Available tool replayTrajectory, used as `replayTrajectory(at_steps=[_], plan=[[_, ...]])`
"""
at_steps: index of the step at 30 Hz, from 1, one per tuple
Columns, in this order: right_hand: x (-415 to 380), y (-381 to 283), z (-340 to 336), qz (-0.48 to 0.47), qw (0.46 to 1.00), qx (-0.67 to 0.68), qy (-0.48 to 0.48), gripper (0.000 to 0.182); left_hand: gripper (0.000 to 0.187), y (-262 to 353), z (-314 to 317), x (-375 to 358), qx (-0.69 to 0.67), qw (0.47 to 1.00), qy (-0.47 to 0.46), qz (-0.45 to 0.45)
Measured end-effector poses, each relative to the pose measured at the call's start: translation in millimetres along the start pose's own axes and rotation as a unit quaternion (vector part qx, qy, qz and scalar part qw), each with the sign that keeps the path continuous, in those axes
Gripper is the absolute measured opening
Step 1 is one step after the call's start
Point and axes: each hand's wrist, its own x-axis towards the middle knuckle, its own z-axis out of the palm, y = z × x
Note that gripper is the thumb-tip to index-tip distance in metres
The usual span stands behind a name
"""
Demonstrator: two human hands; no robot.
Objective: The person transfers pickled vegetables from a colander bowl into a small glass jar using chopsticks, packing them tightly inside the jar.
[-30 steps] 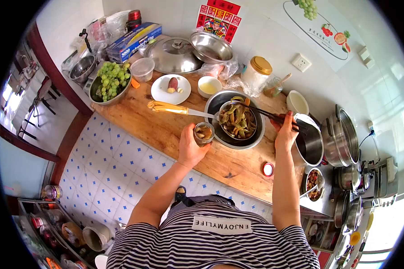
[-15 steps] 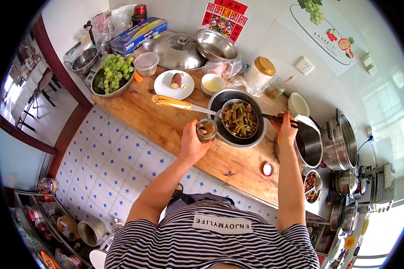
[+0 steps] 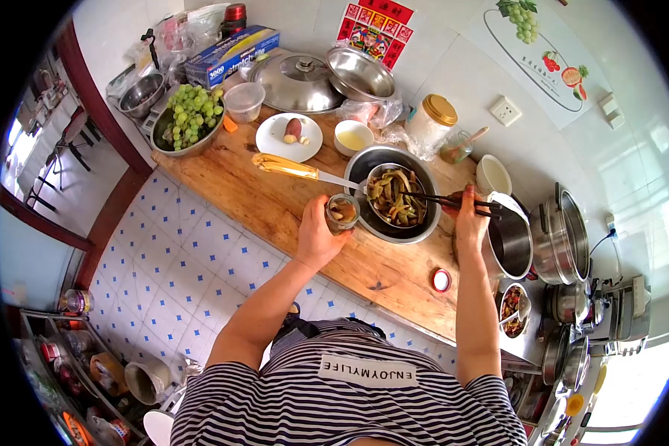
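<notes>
My left hand is wrapped round a small glass jar with brownish pieces inside, held upright near the counter's front edge. Dark chopsticks are gripped in my right hand, their tips among greenish-brown vegetable strips. Those strips fill a round ladle with a yellow handle, which rests over a steel bowl. The jar is just left of this bowl. A red-rimmed lid lies on the wooden counter, below and right of the bowl.
Behind the bowl are a small bowl of pale liquid, a white plate and a gold-lidded jar. Green grapes fill a bowl at the left. A deep steel pot stands right of my right forearm.
The chopsticks have shifted left, their tips now further in over the vegetable strips. My right hand has moved slightly left and down; my left hand still holds the jar.
</notes>
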Motion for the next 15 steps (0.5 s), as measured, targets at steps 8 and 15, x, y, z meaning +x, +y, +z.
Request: replayTrajectory(at_steps=[8,15], plan=[[1.3,-9.9,-0.5,-0.086,0.995,-0.044,-0.024,0.035,0.075,4.2,-1.4,0.6,-0.027,1.0,0.006,-0.013],[-14.3,-75.4,-7.3,-0.14,0.985,-0.033,-0.09,0.03,0.074,-2.5,2.7,-0.9,-0.014,1.0,0.017,-0.01]])
